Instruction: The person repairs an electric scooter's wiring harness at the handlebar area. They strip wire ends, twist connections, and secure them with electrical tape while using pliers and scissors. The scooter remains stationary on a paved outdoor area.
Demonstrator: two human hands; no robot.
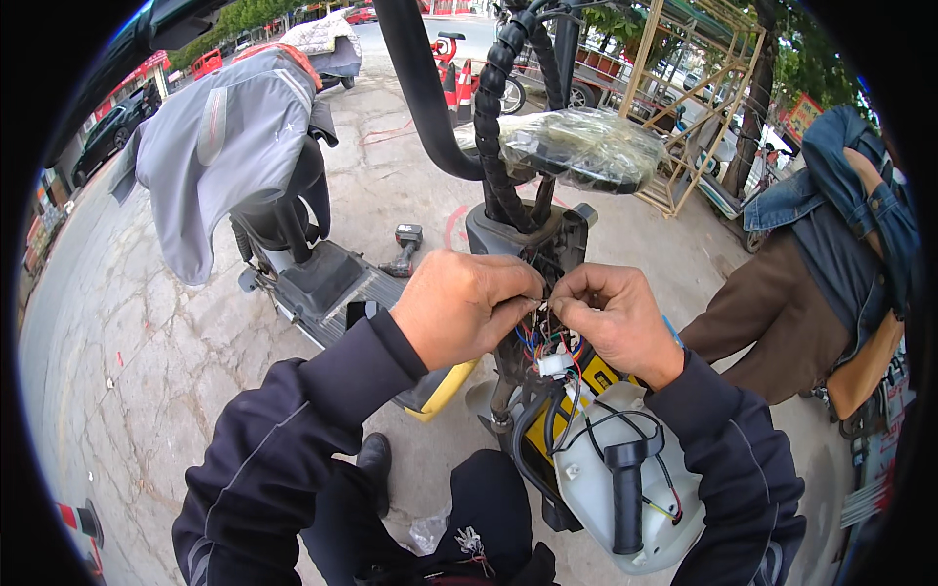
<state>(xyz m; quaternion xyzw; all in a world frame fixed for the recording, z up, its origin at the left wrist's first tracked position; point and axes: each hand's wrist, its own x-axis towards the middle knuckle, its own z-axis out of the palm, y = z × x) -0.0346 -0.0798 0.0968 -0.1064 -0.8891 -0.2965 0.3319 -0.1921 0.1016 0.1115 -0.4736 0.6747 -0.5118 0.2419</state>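
My left hand (467, 305) and my right hand (622, 317) meet fingertip to fingertip above the opened front of an electric scooter. Each is closed in a pinch on thin wires (543, 305), whose ends are mostly hidden by the fingers. Below them a tangle of coloured wires (532, 342) spills out, with a white plug connector (555, 365) hanging among them. Under my right forearm lies a white plastic cover (583, 481). A black handlebar grip (626, 503) with a trailing cable rests on that cover.
A plastic-wrapped seat (586, 146) and black handlebar tube (420, 98) rise ahead. At left, another scooter (327, 283) stands under a grey jacket (230, 137). A cordless power tool (403, 249) lies on the paving. At right, a person in denim (840, 234) sits close by.
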